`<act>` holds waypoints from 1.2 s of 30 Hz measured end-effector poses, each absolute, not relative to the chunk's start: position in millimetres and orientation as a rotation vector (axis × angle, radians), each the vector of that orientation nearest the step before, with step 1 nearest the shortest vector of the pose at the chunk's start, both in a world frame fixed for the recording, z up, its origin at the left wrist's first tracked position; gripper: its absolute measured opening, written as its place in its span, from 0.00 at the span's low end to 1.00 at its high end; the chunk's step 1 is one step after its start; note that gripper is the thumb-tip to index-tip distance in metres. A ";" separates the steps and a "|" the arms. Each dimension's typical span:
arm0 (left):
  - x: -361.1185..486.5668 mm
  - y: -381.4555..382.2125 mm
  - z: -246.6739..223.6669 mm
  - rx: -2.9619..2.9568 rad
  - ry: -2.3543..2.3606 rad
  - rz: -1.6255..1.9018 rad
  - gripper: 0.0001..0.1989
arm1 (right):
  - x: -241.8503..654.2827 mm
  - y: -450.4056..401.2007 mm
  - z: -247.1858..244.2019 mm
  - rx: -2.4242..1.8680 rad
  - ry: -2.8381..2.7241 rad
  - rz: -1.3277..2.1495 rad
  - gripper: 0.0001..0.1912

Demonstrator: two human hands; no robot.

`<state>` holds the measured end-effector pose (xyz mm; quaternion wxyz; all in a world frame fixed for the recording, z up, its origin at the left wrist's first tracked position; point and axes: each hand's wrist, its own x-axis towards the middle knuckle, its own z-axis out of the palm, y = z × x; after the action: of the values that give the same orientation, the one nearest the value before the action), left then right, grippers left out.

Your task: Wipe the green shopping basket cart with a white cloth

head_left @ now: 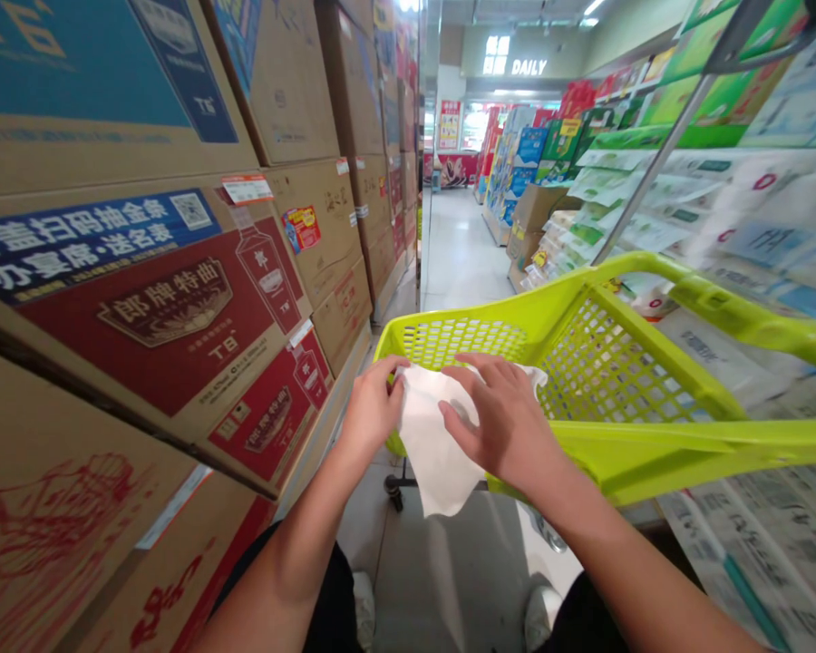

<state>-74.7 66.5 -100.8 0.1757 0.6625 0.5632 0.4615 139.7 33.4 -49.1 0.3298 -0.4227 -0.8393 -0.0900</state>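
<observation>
Centrally, we see a thin white sheet (430,444), cloth or paper, hanging below and between two bare hands, its lower end tapering to a rounded tip. We cannot tell from its surface which material it is. The left hand (371,408) has its grip closed on the upper left corner, pinched between thumb and index finger. The right hand (507,417) lies over the upper right portion, its grip open, thumb and curved fingers apart; a crumpled edge of the sheet emerges beyond its knuckles.

Around and behind the hands we note the lime-green plastic shopping cart (653,453), with perforated walls and a thick curved bar at right. The sheet overlaps its near left part in our view; we cannot tell whether the two touch. Beneath the cart we find a dark caster (394,494) on the pale tiled floor (459,240), and a white shoe (364,609) lower down.

To the left rise stacked cardboard cartons (340,308), among them a red and blue liquor carton (156,308) marked T8. To the right we observe piled plastic-wrapped packs (754,199), and in the distance a DAILY sign (529,67).
</observation>
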 end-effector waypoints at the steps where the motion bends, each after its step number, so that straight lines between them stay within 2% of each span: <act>1: -76.9 67.7 -100.6 1.853 1.582 1.353 0.11 | 140.8 34.1 -49.2 -1.153 -2.162 -0.212 0.20; 5: -83.3 71.3 -102.1 1.797 1.588 1.419 0.09 | 161.8 47.0 -47.4 -1.566 -1.941 -0.192 0.35; 8: -84.8 72.0 -104.3 1.848 1.600 1.422 0.09 | 177.6 56.3 -46.9 -1.735 -1.984 0.146 0.40; 10: -85.2 72.0 -105.4 1.868 1.631 1.441 0.10 | 182.0 59.4 -47.5 -1.678 -2.016 0.408 0.39; 13: -85.9 72.3 -106.4 1.856 1.677 1.474 0.11 | 183.4 62.3 -47.0 -1.498 -1.933 0.587 0.36; 19: -83.9 69.6 -104.4 1.842 1.767 1.411 0.16 | 189.4 66.2 -34.2 -1.169 -1.481 1.052 0.30; 21: -81.7 67.3 -102.7 1.842 1.810 1.357 0.17 | 191.7 68.0 -32.2 -1.118 -1.298 1.111 0.29; 25: -78.4 64.4 -99.9 1.861 1.851 1.225 0.21 | 198.3 76.1 -40.0 -1.126 -1.228 0.949 0.29; 29: -77.1 64.3 -99.2 1.875 1.862 1.118 0.23 | 204.2 83.1 -52.6 -1.316 -1.531 0.436 0.32; 33: -71.5 59.1 -98.5 1.947 1.884 1.015 0.25 | 197.0 78.7 -54.0 -1.471 -1.742 -0.162 0.29; 36: -63.1 50.9 -96.9 2.075 1.950 0.887 0.25 | 182.2 67.8 -47.4 -1.474 -1.784 -0.363 0.26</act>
<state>-63.1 50.9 -96.9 0.0794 0.6935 0.6518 0.2965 182.2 67.8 -47.4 0.3891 -0.5797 -0.7016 -0.1427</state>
